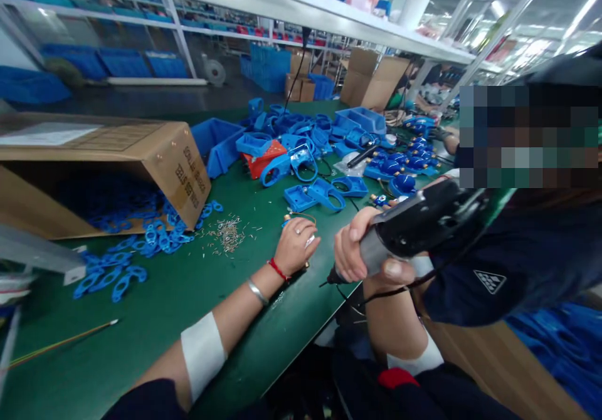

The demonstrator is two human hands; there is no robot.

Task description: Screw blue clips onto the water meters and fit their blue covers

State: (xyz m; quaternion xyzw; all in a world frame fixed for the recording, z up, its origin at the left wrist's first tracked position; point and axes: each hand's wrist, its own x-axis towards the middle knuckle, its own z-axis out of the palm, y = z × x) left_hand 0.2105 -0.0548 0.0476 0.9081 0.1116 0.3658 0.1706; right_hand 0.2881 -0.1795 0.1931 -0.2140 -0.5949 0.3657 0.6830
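My right hand (350,247) is wrapped around a black and grey electric screwdriver (418,216), held up over the table's front edge. Its bit points down and to the left, apart from anything. On the green tabletop, my left hand (297,244) is closed over a small part that it mostly hides. A bit of blue and brass (286,219) shows at the far side of that hand, and a brass end (307,264) near its heel. A heap of screws (229,234) lies to the left of this hand.
An open carton (176,175) at left spills flat blue pieces (160,235). Blue plastic housings (324,193) are piled at the back around a red one (266,160). Blue domed assemblies (402,185) stand at right. A co-worker's dark sleeve (527,244) is close on my right.
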